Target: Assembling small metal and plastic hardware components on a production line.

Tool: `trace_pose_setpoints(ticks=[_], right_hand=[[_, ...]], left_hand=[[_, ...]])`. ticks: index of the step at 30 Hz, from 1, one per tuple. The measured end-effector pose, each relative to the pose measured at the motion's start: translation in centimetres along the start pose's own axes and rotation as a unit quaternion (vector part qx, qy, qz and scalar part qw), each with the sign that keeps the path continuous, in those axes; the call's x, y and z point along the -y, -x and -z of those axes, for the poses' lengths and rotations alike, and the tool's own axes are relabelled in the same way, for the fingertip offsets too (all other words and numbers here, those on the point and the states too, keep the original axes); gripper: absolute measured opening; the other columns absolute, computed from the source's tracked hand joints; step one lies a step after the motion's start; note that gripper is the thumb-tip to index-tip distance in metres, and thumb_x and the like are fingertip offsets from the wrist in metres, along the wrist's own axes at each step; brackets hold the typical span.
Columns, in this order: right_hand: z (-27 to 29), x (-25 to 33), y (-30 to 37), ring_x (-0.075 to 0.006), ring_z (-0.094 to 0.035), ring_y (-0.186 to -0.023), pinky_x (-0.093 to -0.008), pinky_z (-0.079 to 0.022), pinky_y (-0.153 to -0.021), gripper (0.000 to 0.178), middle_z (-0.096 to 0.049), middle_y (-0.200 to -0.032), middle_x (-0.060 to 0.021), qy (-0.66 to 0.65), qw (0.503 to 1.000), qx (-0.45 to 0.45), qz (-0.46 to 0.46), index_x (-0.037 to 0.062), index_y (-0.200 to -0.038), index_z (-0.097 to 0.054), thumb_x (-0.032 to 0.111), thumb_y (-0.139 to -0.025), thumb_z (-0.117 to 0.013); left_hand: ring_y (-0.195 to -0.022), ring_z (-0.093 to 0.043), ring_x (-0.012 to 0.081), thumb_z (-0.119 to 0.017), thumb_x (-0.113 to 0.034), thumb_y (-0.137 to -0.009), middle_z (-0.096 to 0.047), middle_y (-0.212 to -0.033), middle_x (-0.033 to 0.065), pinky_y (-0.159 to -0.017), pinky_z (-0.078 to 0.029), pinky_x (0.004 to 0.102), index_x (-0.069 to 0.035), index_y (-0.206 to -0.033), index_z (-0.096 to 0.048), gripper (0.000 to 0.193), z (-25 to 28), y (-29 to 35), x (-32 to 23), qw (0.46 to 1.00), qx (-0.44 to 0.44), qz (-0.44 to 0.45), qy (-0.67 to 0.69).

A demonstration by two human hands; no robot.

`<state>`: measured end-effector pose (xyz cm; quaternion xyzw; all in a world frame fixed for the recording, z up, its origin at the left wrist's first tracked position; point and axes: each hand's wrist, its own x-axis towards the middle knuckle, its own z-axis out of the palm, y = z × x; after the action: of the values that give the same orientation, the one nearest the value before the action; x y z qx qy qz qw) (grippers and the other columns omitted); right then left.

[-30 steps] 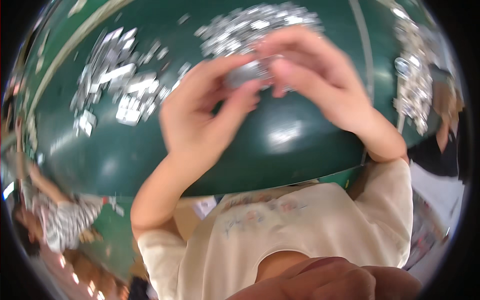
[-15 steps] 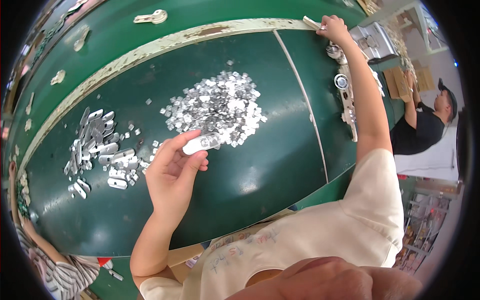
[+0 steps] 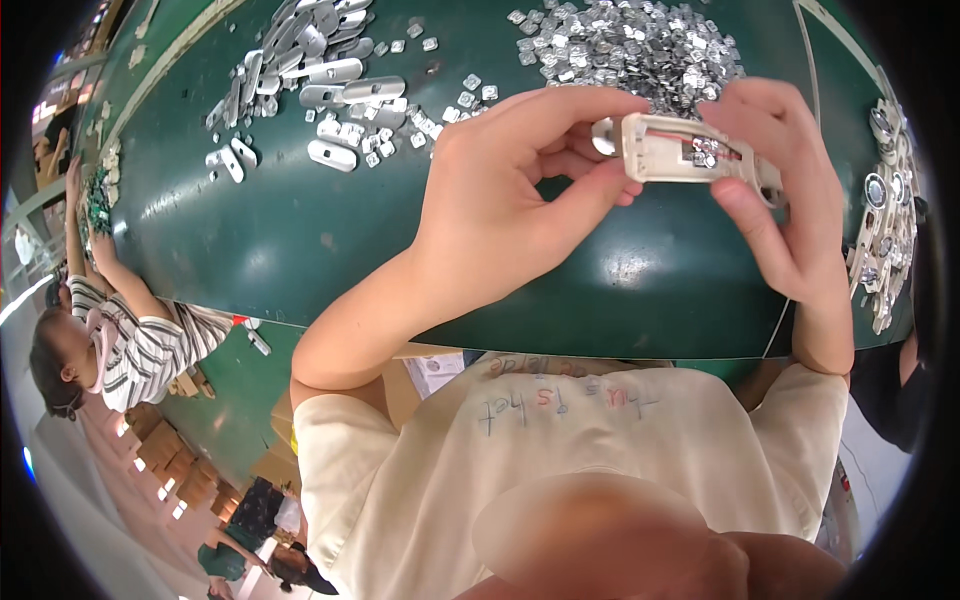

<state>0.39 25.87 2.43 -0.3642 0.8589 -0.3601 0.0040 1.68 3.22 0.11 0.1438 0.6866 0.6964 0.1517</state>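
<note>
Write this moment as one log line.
left hand: on white housing, left end | right hand: on right end | green table: shiny pieces, silver plates

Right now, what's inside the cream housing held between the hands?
Inside the cream housing, a small, shiny, clear-looking piece shows partway along. Whatever lies beneath that piece, or behind the right hand, is covered and can't be seen.

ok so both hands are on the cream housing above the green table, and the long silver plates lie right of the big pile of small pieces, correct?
Not quite: in the head view, the long silver plates lie left of the big pile of small pieces. The left hand and right hand are indeed on the cream housing above the green table.
</note>
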Motion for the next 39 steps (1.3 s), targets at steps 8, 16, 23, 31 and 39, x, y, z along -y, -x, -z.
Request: trace_pose_setpoints(ticks=[8,16,23,31,39], right_hand=[[-1.7,0.9,-0.2,-0.0269,-0.053,-0.083,-0.0325,-0.044,-0.072,0.035,-0.054,-0.100,-0.0189,0.041,0.998,-0.042,0.035,-0.0034,-0.108,-0.054,0.008,-0.076,-0.064],[-1.4,1.1,-0.6,-0.0268,-0.054,-0.082,-0.0315,-0.044,-0.067,0.037,-0.054,-0.098,-0.0197,0.053,0.997,-0.038,0.037,-0.0042,-0.108,-0.055,0.005,-0.073,-0.066],[-1.6,1.2,0.0,-0.0257,-0.053,-0.079,-0.0304,-0.043,-0.067,0.038,-0.053,-0.099,-0.0180,0.075,0.994,-0.036,0.066,-0.0046,-0.107,-0.055,0.003,-0.072,-0.066],[-2.9,1.5,1.0,-0.0139,-0.049,-0.088,-0.0237,-0.038,-0.078,0.029,-0.050,-0.099,-0.0083,-0.311,0.919,-0.027,-0.240,-0.0029,-0.105,-0.047,-0.002,-0.078,-0.058],[-2.7,1.7,-1.3,-0.0075,-0.047,-0.085,-0.0199,-0.037,-0.075,0.020,-0.050,-0.092,-0.0026,-0.282,0.932,-0.039,-0.225,0.0008,-0.095,-0.050,0.003,-0.079,-0.061]], left_hand=[[-0.077,-0.066,0.0158,-0.060,0.008,-0.070,-0.063,-0.088,0.0108,-0.068,-0.055,0.0236,0.002,-0.104,-0.059,0.034,0.1,0.8,0.6,0.998,-0.045,-0.008,0.040],[-0.080,-0.064,0.0139,-0.062,0.008,-0.074,-0.063,-0.089,0.0096,-0.072,-0.054,0.0233,0.005,-0.106,-0.057,0.033,-0.3,0.6,-0.1,0.995,-0.028,0.024,0.094],[-0.074,-0.061,0.0144,-0.053,0.005,-0.084,-0.061,-0.093,0.0131,-0.065,-0.051,0.0239,0.008,-0.113,-0.050,0.029,-0.6,0.4,0.2,0.997,-0.007,-0.001,0.077],[-0.072,-0.059,0.0107,-0.052,0.008,-0.082,-0.059,-0.087,0.0086,-0.063,-0.048,0.0193,0.003,-0.113,-0.040,0.034,-1.1,0.6,0.5,0.996,-0.050,-0.028,-0.074],[-0.069,-0.058,0.0145,-0.056,0.006,-0.081,-0.059,-0.085,0.0090,-0.063,-0.048,0.0244,0.003,-0.110,-0.043,0.032,-0.5,-0.2,0.8,0.974,-0.111,-0.156,-0.120]])
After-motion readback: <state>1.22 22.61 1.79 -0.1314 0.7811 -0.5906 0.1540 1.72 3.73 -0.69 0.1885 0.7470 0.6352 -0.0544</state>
